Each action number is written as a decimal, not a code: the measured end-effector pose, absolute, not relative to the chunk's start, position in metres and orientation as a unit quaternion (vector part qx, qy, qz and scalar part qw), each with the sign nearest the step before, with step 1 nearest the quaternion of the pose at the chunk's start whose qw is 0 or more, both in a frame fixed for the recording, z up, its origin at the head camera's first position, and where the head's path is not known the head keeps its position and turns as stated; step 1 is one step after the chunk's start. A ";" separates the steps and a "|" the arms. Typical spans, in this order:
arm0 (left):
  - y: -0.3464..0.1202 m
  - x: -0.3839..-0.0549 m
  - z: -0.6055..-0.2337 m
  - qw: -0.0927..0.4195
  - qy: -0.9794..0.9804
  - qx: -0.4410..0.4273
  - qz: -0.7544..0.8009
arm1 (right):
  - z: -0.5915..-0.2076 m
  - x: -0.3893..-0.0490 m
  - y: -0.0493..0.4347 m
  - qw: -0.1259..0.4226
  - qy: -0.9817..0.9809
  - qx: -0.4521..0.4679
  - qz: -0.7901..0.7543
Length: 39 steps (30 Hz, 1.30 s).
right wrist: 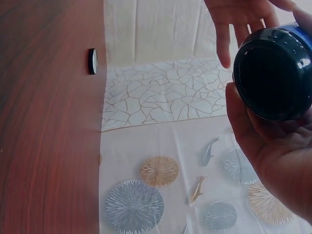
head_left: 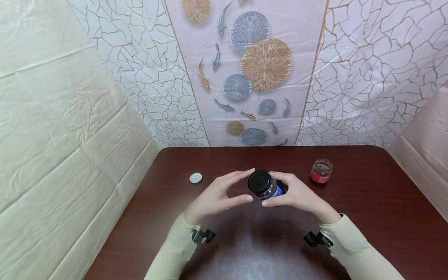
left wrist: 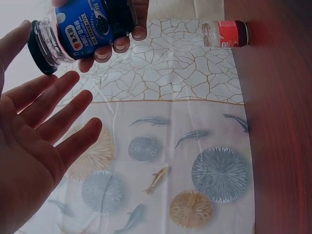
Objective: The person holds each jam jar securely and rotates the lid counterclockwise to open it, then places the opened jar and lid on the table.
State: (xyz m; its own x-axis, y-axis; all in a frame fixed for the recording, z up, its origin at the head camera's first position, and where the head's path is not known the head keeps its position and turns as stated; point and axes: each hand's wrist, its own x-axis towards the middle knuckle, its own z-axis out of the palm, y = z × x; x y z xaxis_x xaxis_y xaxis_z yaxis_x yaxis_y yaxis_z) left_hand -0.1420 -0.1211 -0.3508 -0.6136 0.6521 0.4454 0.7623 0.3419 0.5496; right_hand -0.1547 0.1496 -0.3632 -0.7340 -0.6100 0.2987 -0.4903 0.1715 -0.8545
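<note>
My right hand point(head_left: 297, 194) grips a glass jar point(head_left: 273, 190) with a blue label and dark contents, holding it up over the table, tilted to the left. Its black lid point(head_left: 259, 181) is on and faces my left hand point(head_left: 218, 196). The fingers and thumb of that hand are spread on either side of the lid, with the fingertips right at its edge. In the left wrist view the blue label point(left wrist: 85, 27) carries printed writing, and the lid lies between the left thumb and fingers. The right wrist view shows the jar's dark base point(right wrist: 273, 75) with right fingers around it.
An uncovered glass jar point(head_left: 321, 172) with a red label stands at the back right of the dark red table point(head_left: 140, 233). A loose lid point(head_left: 195, 177), white side up, lies at the back left. Patterned cloth point(head_left: 140, 70) hangs behind the table.
</note>
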 end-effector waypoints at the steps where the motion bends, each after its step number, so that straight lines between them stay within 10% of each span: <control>1: -0.121 -0.142 -0.351 0.073 -0.816 -0.433 -0.376 | -0.363 -0.155 0.150 0.056 0.763 -0.361 -0.533; 39: -0.110 -0.148 -0.341 0.082 -0.791 -0.487 -0.362 | -0.365 -0.155 0.143 0.092 0.779 -0.368 -0.500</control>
